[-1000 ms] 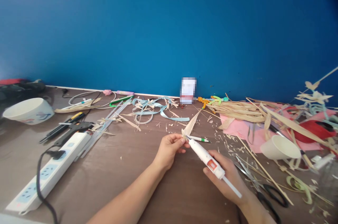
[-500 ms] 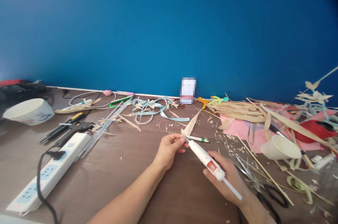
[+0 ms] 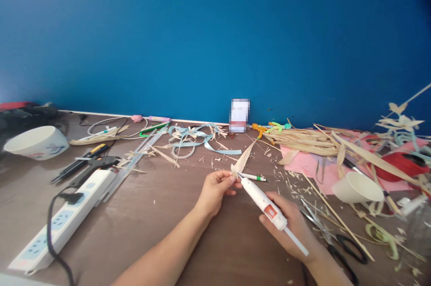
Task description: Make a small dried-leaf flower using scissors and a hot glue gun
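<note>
My left hand (image 3: 217, 191) pinches the lower end of a pale dried husk leaf (image 3: 244, 159) between thumb and fingers, its pointed tip rising up and right. In my right hand (image 3: 292, 221) is a white hot glue gun (image 3: 264, 204), with a clear glue stick (image 3: 296, 241) poking out of its back end. The gun's metal nozzle touches or nearly touches the leaf just beside my left fingertips. Behind the nozzle a white and green pen (image 3: 255, 178) lies on the table.
Black-handled scissors (image 3: 336, 241) lie right of my right hand, among leaf scraps. Beyond are a white paper cup (image 3: 358, 187) and a bundle of dried leaves (image 3: 299, 141). At left are a power strip (image 3: 67, 218), a black glue gun (image 3: 96, 169) and a paper bowl (image 3: 37, 143).
The glue gun's nozzle has shifted very slightly at the leaf's base. Both hands otherwise keep the same place and grip.
</note>
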